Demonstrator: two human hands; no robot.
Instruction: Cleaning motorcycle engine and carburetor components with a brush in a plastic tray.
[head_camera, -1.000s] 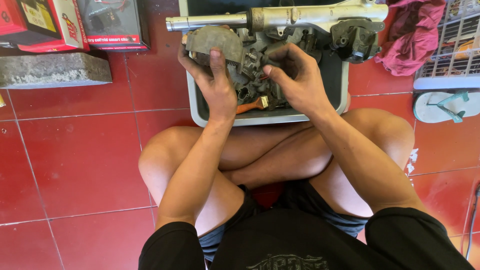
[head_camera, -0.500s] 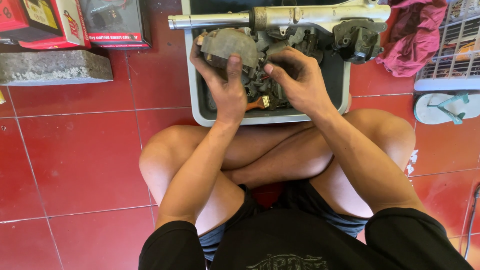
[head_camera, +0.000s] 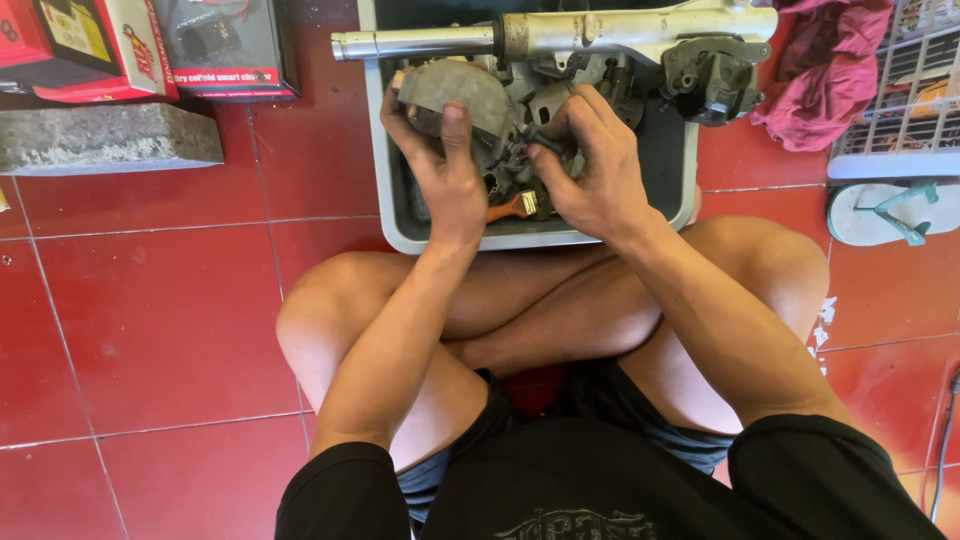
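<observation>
I sit cross-legged on red floor tiles behind a grey plastic tray (head_camera: 381, 205) of greasy metal parts. My left hand (head_camera: 445, 165) grips a rounded, dirty grey engine part (head_camera: 452, 88) and holds it over the tray. My right hand (head_camera: 592, 165) is closed on small dark pieces fixed to the same part's right side (head_camera: 520, 130). A long silver fork tube (head_camera: 520, 35) lies across the tray's far rim. A brush with an orange handle (head_camera: 507, 208) lies in the tray under my hands.
A dark metal caliper-like piece (head_camera: 712, 75) rests at the tray's right corner. A crimson rag (head_camera: 825, 65) and a white crate (head_camera: 900, 110) lie to the right, a sandal (head_camera: 890, 212) below them. Red boxes (head_camera: 90, 45) and a concrete block (head_camera: 105, 138) stand at the left.
Both hands have shifted slightly toward the tray's far side with the grey part, and my right hand has closed in tighter on its side.
</observation>
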